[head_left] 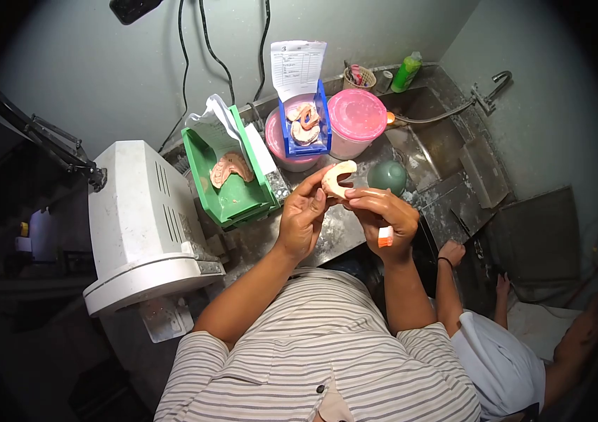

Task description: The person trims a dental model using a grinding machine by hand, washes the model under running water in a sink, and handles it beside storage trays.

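Note:
A cream, horseshoe-shaped dental cast point(334, 184) is held up over the counter between my two hands. My left hand point(301, 221) grips its left side with thumb and fingers. From the other side, the fingers of my right hand point(391, 214) press on its lower right end. A small orange-and-white object point(385, 236), like a brush end, sticks out from my right palm; the rest of it is hidden. Beyond my hands, a blue bin point(327, 133) holds more pinkish dental casts point(304, 126). In a green bin point(225, 211) to the left lies another dental cast point(230, 169).
Pink-lidded tubs point(356, 116) stand behind, beside a green bottle point(406, 72). A green bowl point(387, 176) sits near a metal sink point(429, 126) with a faucet point(499, 79). On the left is a white machine point(140, 225). Another person's hand point(451, 252) is at the right.

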The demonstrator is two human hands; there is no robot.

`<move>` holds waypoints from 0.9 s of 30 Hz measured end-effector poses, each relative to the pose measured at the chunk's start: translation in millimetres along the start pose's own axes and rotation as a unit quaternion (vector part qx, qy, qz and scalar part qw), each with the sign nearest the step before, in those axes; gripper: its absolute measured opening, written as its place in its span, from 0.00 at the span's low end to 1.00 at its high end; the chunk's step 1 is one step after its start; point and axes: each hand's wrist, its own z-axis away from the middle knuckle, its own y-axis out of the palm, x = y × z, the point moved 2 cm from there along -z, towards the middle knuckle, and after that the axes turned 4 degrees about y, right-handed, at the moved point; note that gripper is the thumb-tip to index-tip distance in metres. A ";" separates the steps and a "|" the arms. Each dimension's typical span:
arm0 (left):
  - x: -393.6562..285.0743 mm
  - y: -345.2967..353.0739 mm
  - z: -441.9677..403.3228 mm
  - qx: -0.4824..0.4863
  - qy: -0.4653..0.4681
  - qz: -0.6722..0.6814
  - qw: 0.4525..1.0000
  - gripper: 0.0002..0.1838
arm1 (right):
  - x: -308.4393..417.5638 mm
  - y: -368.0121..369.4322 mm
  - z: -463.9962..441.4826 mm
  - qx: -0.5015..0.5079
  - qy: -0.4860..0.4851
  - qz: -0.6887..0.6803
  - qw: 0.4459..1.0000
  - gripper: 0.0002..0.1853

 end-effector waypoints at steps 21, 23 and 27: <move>26.8 -28.8 17.7 -0.089 -0.106 -0.030 0.990 0.22 | -75.1 18.5 -45.7 -0.017 0.248 0.012 0.969 0.09; 31.3 -33.5 23.0 -0.121 -0.126 -0.007 0.985 0.22 | -90.8 37.7 -84.0 0.078 0.135 0.158 0.975 0.10; 27.0 -35.4 29.4 -0.129 -0.125 -0.002 0.984 0.21 | -131.0 85.3 -128.9 0.273 0.076 0.397 0.873 0.10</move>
